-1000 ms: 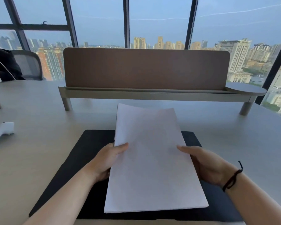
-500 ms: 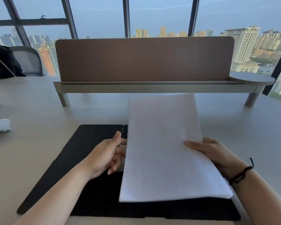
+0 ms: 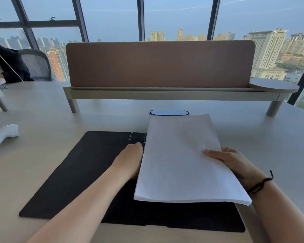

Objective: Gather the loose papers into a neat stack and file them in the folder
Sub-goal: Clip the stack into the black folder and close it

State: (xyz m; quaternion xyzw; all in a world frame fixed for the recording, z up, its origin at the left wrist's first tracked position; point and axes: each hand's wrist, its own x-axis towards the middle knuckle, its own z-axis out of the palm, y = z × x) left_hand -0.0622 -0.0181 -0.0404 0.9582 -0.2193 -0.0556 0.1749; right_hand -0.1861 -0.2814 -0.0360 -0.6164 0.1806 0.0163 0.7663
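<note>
Over the right half of the open black folder (image 3: 81, 172) the stack of white papers (image 3: 179, 160) was held, squared up and tilted, its near edge raised above the folder and its far end reaching past the folder's back edge toward an oval cable port (image 3: 169, 112) set in the desk (image 3: 42, 130). At the stack's right edge the right hand (image 3: 235, 163) pinched the sheets, thumb lying on top and the other fingers curled beneath; a dark cord bracelet (image 3: 261, 183) circled that wrist. Along the left edge the left hand (image 3: 130, 162) reached in beside and under the papers, close to the folder's spine with its small pale rivets (image 3: 130, 137); its fingers were hidden by the sheets, so whether they were gripping or spread could not be told. Flat on the pale desk lay the folder, opened wide. Farther left on the desk rested a white object (image 3: 3, 135), partly cut off by the frame. Behind the papers stood a brown divider panel (image 3: 160, 64) on a low grey shelf (image 3: 165, 95), and beyond it tall windows (image 3: 111, 18) showed city buildings. At far left was a mesh office chair (image 3: 37, 64).
</note>
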